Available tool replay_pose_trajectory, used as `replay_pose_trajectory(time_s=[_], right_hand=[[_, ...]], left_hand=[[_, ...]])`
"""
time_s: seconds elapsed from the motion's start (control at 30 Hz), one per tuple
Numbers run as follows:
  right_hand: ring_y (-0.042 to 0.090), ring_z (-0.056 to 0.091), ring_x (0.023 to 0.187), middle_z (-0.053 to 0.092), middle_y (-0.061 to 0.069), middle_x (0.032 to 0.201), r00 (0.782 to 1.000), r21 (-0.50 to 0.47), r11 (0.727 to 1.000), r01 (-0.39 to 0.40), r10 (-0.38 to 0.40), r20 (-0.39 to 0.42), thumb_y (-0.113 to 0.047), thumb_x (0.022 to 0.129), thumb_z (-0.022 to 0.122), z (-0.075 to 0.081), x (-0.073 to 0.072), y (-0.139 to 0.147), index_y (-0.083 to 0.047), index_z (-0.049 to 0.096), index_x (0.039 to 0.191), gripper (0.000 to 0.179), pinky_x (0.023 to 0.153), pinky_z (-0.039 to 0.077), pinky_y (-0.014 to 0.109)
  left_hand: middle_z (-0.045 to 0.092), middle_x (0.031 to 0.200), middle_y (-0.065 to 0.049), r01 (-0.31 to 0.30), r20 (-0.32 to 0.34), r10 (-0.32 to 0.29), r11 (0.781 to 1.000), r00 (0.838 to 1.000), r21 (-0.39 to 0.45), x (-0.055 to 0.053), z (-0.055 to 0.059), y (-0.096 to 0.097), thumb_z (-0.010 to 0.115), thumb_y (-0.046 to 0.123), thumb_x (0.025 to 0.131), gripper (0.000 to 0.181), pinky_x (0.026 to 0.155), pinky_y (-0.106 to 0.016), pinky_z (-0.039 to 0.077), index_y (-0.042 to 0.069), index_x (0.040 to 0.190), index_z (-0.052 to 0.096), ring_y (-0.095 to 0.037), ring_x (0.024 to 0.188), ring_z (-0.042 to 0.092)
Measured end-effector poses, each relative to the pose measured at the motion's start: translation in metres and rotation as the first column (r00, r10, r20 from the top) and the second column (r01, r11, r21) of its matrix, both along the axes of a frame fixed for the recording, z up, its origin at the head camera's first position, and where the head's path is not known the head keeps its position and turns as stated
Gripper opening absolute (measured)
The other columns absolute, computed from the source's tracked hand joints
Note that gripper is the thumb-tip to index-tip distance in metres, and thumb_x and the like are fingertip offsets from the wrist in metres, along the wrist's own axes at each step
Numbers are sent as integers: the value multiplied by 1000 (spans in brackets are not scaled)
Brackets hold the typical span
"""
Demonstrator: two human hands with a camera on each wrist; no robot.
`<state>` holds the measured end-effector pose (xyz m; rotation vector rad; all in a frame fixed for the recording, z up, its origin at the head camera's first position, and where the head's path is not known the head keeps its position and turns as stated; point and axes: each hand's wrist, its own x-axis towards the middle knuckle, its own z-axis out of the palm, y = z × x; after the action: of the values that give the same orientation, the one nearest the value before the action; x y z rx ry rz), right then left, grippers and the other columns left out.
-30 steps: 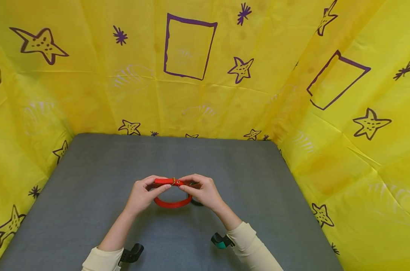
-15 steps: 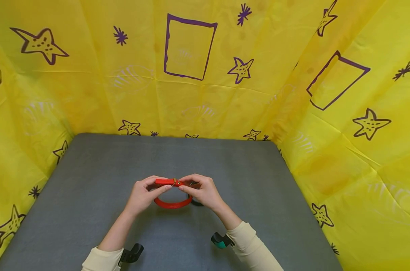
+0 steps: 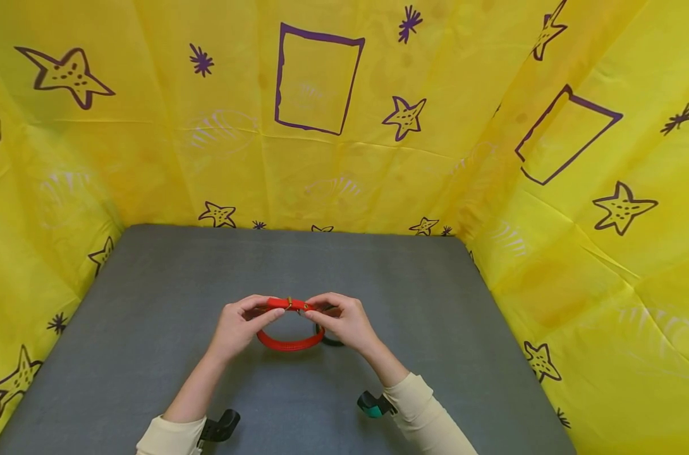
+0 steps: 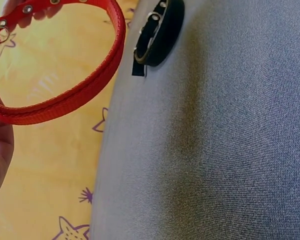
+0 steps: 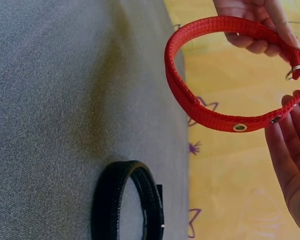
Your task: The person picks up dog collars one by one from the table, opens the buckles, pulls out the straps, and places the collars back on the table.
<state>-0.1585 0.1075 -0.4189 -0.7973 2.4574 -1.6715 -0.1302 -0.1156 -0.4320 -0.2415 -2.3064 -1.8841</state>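
Observation:
A red dog collar is held up as a closed loop between both hands, its metal buckle at the far side facing away from me. My left hand pinches the strap left of the buckle between thumb and fingers. On the other side of the buckle, my right hand pinches the strap where metal eyelets run. In the right wrist view the red collar shows eyelets and a metal ring near the fingertips. Behind the right hand, a black collar rests on the table, mostly covered in the head view.
The grey cloth-topped table stretches out under both hands. Yellow curtains printed with purple starfish and frames enclose its back and sides. The black collar stands on its edge in the left wrist view, near the table's far side.
The buckle has shifted slightly left and tilted between the hands. My right hand has moved a little to the right, still gripping the strap.

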Motion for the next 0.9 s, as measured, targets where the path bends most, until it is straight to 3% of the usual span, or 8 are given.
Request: replay_pose_trajectory(time_s=[0.13,0.4,0.63,0.83,0.9], right_hand=[[28,69,79,71,9,95,1000,-4,1000,16,-16,-1,-8,89,71,-1,-1,1,0,71,105,18,71,56,28],[13,67,78,71,8,93,999,3,999,37,-37,-11,-8,89,72,-3,-2,3,0,72,104,17,73,56,28],[7,68,78,72,8,94,998,-10,999,49,-49,37,-9,89,72,-6,-2,7,-1,72,104,17,74,57,29],[21,68,83,72,2,92,995,-23,997,74,-72,73,-15,88,74,-43,-16,15,-10,73,104,17,76,56,28],[24,68,83,72,0,91,995,-40,996,77,-74,70,-18,87,75,-49,-19,17,-13,74,103,17,76,56,29]], left_hand=[[71,90,-12,-12,18,12,1000,1000,10,0,1,-1,77,4,83,18,64,-24,53,-4,99,73,-12,73,65],[71,92,-15,-16,7,16,999,1000,39,-1,-2,-3,76,2,83,21,65,-23,54,-6,101,72,-15,75,67],[72,95,-7,-30,28,28,997,999,67,-7,-20,-9,77,8,84,23,67,-23,54,0,105,73,-13,77,66],[73,93,-1,-43,55,39,996,998,73,-14,-39,-14,79,17,84,27,66,-24,53,3,106,74,-14,78,66],[73,91,0,-48,64,42,995,997,85,-15,-39,-14,79,18,84,27,66,-24,53,3,106,73,-16,78,66]])
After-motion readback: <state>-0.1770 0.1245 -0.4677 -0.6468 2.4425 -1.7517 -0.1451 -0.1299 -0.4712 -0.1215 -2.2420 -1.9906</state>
